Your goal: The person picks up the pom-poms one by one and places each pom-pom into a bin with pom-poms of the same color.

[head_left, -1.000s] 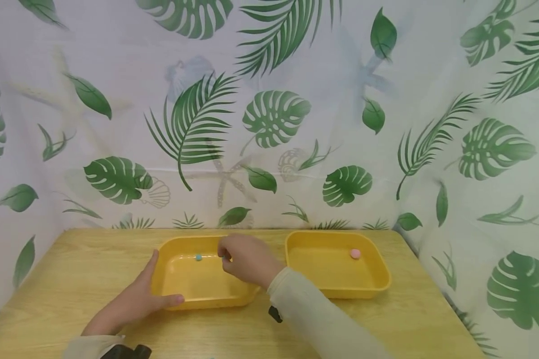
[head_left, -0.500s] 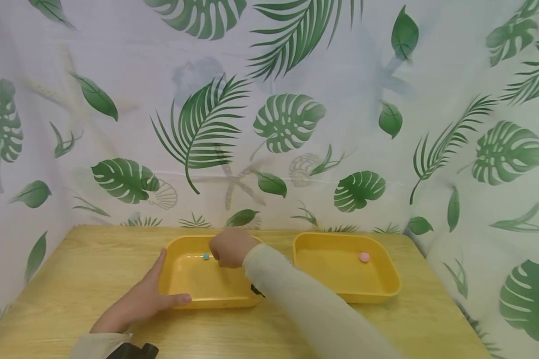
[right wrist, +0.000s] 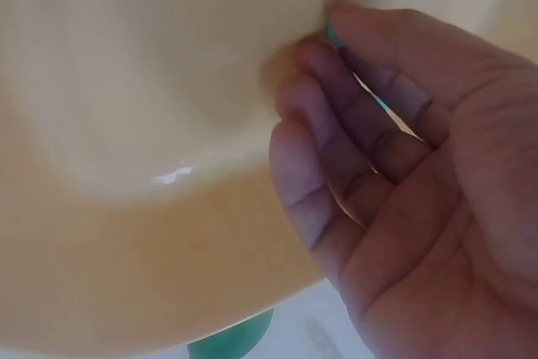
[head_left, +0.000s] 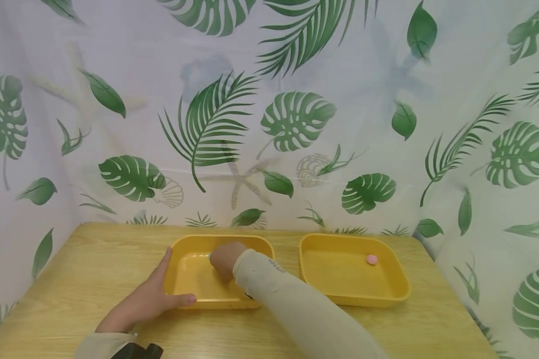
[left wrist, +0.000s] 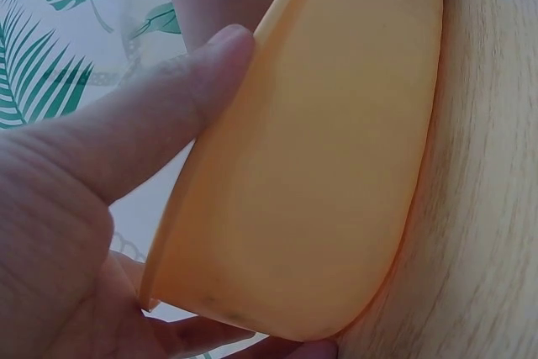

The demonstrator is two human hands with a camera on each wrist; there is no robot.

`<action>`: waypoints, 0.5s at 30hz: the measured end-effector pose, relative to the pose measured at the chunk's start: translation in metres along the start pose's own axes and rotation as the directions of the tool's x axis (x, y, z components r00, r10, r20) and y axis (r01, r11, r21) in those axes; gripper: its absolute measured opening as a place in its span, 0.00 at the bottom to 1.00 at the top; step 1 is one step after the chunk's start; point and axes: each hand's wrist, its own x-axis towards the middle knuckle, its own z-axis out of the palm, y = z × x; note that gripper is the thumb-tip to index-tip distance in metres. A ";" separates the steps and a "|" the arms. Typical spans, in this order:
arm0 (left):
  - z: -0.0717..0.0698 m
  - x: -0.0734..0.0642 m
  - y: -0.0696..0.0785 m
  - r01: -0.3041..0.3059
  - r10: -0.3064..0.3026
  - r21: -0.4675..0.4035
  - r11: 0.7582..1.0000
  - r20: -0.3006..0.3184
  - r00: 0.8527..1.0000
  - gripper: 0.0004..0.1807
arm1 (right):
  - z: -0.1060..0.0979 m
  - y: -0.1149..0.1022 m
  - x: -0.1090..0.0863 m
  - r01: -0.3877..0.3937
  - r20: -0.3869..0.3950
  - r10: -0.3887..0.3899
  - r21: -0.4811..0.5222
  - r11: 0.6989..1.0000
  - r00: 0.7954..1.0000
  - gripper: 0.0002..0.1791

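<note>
My left hand (head_left: 150, 299) grips the left end of a yellow plastic tray (head_left: 199, 276), its thumb on the front rim and its fingers at the side wall. In the left wrist view that thumb lies over the rim, with the fingers partly hidden beyond the wall. My right hand (head_left: 226, 260) reaches down inside the same tray. In the right wrist view its thumb and index fingertip pinch a small teal piece (right wrist: 334, 35), mostly covered by the fingers. Another thin teal sliver shows between the fingers; what it belongs to is hidden.
A second yellow tray (head_left: 341, 281) stands to the right, with a small pink ball-like piece (head_left: 372, 260) in it. Both trays are on a wooden table (head_left: 233, 331). A leaf-patterned cloth (head_left: 296, 199) hangs behind the table and along its sides.
My right hand has moved left and lower within the left tray, onto the teal piece that lay in view there. My left hand keeps its hold. The head view has shifted slightly.
</note>
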 end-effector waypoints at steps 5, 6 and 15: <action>0.002 0.000 0.000 -0.011 0.012 -0.005 1.000 0.009 1.000 0.76 | -0.003 0.000 -0.008 -0.011 0.052 0.008 0.050 0.999 0.999 0.07; 0.002 0.000 -0.001 -0.015 0.015 -0.001 1.000 0.007 1.000 0.76 | -0.005 0.001 -0.011 -0.008 0.059 0.004 0.068 0.998 0.998 0.06; 0.005 -0.003 -0.007 -0.040 0.040 0.003 0.999 -0.002 0.999 0.76 | -0.044 0.019 -0.075 0.016 -0.069 0.010 0.367 0.930 0.998 0.06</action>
